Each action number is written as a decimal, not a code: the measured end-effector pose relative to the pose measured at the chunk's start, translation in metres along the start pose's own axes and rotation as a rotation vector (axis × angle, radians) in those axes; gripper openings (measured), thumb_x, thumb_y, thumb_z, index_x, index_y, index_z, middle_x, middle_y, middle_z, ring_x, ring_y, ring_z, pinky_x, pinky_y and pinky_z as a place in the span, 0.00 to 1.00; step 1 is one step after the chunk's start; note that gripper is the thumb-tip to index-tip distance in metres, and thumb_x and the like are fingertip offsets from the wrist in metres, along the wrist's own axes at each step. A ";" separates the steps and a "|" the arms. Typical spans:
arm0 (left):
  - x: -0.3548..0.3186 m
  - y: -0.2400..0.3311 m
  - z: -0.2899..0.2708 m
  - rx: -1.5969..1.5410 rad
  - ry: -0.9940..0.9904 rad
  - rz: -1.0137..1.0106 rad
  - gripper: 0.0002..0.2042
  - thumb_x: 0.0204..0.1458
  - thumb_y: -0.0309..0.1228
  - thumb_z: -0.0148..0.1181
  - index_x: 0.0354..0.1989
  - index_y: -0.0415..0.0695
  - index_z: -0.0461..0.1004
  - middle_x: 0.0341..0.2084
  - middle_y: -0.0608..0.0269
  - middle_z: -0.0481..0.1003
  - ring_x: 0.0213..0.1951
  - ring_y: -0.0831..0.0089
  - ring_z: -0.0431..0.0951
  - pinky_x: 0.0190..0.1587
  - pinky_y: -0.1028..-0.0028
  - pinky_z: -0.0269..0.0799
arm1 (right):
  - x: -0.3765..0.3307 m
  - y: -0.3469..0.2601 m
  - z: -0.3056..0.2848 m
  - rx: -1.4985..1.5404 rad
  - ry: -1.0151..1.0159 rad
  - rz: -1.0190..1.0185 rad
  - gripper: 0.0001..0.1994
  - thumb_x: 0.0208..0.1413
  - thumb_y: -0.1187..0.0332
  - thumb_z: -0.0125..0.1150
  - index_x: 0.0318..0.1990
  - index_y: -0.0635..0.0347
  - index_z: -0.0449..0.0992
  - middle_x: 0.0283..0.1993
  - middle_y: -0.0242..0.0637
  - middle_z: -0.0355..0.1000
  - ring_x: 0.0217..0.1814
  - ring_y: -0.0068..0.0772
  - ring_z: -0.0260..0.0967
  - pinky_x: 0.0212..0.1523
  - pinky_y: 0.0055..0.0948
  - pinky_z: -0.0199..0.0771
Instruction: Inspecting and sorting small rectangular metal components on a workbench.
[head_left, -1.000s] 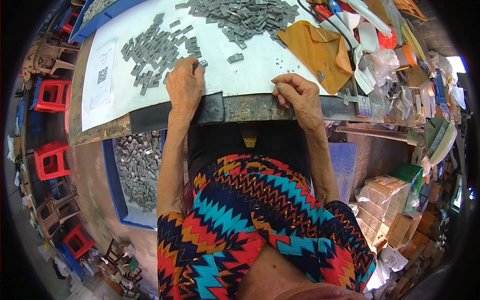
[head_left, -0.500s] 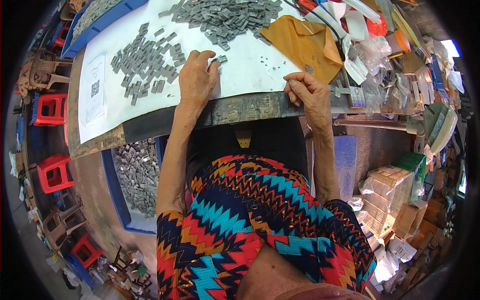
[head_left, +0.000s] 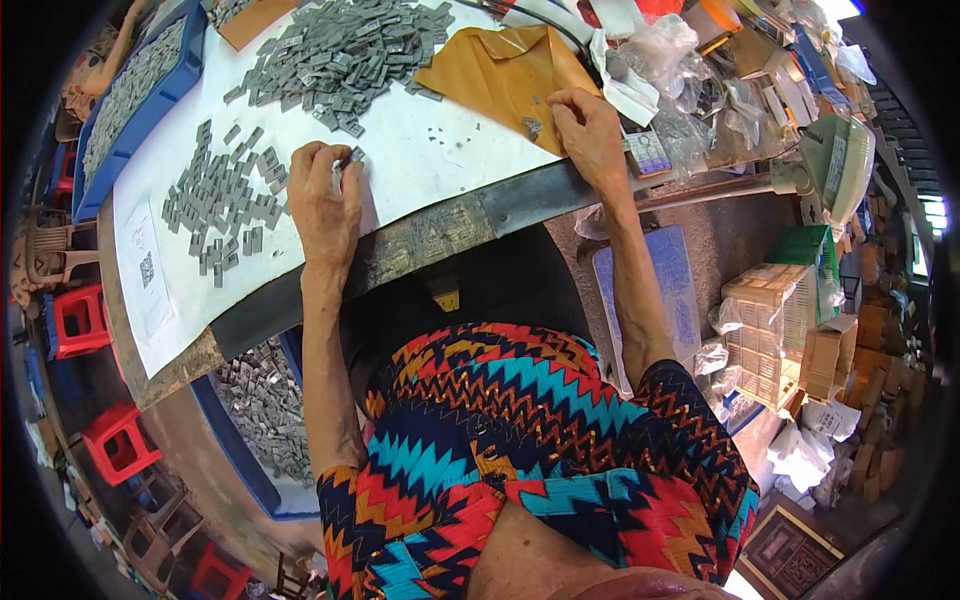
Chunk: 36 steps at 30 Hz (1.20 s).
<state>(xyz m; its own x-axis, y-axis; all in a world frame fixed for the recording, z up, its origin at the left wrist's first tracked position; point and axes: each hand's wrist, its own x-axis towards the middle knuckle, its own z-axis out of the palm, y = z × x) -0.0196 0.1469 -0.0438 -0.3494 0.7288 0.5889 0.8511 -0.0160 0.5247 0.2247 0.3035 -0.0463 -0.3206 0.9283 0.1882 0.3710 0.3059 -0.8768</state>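
Since a second ago the left hand [head_left: 322, 200] has pinched up a small grey part [head_left: 350, 157] near the scattered pieces, while the right hand [head_left: 590, 130] moved onto the brown envelope [head_left: 500, 75], fingertips curled over tiny bits there.

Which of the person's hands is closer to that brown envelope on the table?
The right hand. It rests on the brown envelope's lower right edge. The left hand lies apart on the white sheet, beside small grey pieces.

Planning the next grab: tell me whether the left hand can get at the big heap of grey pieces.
Probably yes: the left hand rests on the white sheet, and only bare sheet lies between it and the heap of grey pieces.
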 end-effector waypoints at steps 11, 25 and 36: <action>-0.020 0.038 -0.016 -0.588 -0.111 -0.450 0.10 0.49 0.27 0.55 0.38 0.36 0.71 0.28 0.62 0.75 0.29 0.79 0.72 0.33 0.79 0.67 | 0.019 0.009 0.013 -0.466 0.072 -0.249 0.08 0.47 0.69 0.52 0.33 0.63 0.73 0.28 0.43 0.72 0.30 0.38 0.71 0.33 0.31 0.69; -0.030 0.048 -0.025 -1.091 -0.243 -0.681 0.12 0.50 0.28 0.54 0.41 0.35 0.70 0.27 0.58 0.75 0.25 0.81 0.70 0.30 0.84 0.64 | 0.029 0.015 0.015 -0.746 0.001 -0.555 0.06 0.48 0.71 0.51 0.31 0.63 0.68 0.30 0.47 0.67 0.32 0.48 0.68 0.31 0.37 0.68; -0.029 0.053 -0.023 -1.092 -0.283 -0.711 0.12 0.52 0.28 0.51 0.43 0.35 0.69 0.24 0.60 0.75 0.23 0.82 0.70 0.28 0.84 0.64 | 0.038 0.013 0.006 -0.223 0.000 -0.187 0.09 0.51 0.69 0.50 0.26 0.67 0.71 0.22 0.35 0.69 0.23 0.26 0.64 0.23 0.23 0.63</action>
<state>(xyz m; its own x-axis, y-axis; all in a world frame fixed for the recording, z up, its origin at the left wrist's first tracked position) 0.0270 0.1086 -0.0186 -0.3781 0.9210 -0.0937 -0.2757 -0.0153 0.9611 0.2118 0.3416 -0.0535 -0.4018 0.8512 0.3376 0.4881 0.5110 -0.7075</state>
